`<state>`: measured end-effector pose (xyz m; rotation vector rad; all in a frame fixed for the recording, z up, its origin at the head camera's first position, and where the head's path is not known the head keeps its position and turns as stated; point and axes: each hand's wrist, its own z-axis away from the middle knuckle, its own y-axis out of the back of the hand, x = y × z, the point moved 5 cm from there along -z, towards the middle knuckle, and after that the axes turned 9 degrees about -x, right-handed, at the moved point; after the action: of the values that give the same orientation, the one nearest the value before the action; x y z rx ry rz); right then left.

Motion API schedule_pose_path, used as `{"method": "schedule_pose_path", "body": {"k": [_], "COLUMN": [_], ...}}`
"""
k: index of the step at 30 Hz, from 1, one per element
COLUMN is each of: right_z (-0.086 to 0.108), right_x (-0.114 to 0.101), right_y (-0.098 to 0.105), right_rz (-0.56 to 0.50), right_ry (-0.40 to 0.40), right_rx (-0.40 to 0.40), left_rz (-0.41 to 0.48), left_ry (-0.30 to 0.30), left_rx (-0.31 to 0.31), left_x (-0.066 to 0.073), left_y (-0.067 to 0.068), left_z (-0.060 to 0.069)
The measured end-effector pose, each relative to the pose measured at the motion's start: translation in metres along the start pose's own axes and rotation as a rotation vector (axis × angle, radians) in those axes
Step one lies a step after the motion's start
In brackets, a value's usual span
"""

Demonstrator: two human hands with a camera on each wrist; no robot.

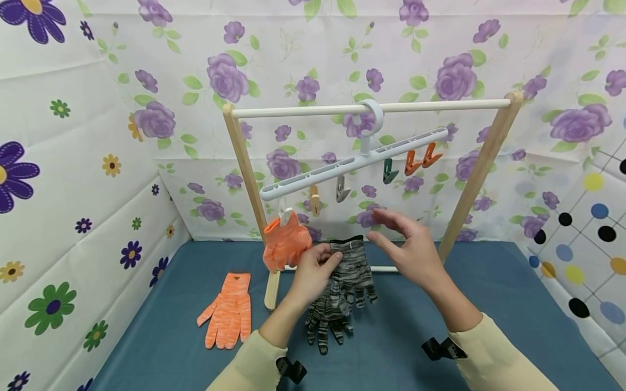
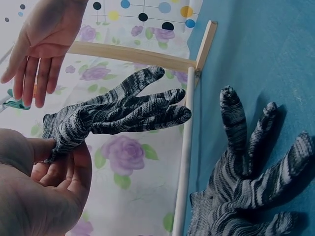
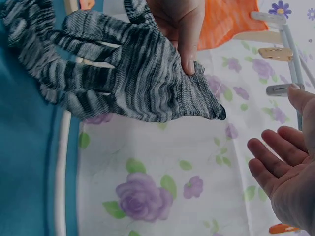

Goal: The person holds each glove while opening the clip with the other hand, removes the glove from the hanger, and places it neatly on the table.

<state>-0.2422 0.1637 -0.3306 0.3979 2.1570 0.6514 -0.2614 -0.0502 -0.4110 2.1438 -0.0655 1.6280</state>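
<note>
A black and grey knit glove hangs fingers down from my left hand, whose thumb and fingers pinch it near the cuff. Its striped mate lies on the blue tabletop below. My right hand is raised to the right of the held glove, fingers apart, touching nothing; the right wrist view shows its open palm. Above both hands a pale hanger carries several clips, among them a wooden clip, a grey clip and a green clip.
One orange glove hangs from a white clip at the hanger's left end. Another orange glove lies flat on the table. The hanger hooks over the white rod of a wooden-legged rack; two orange clips hang to the right.
</note>
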Motion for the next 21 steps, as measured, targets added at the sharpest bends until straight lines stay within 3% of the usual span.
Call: {"method": "schedule_pose_path", "body": {"k": [7, 21], "right_z": [0.022, 0.060], "right_x": [0.014, 0.031], "right_y": [0.002, 0.003], "right_rz": [0.032, 0.102], "right_ry": [-0.017, -0.064], "right_rx": [-0.011, -0.049], "left_rz": [0.038, 0.225], "left_ry": [0.038, 0.253], "left_rx": [-0.038, -0.142], "left_x": [-0.011, -0.039], "left_y": [-0.012, -0.042], "left_z": [-0.002, -0.008]}}
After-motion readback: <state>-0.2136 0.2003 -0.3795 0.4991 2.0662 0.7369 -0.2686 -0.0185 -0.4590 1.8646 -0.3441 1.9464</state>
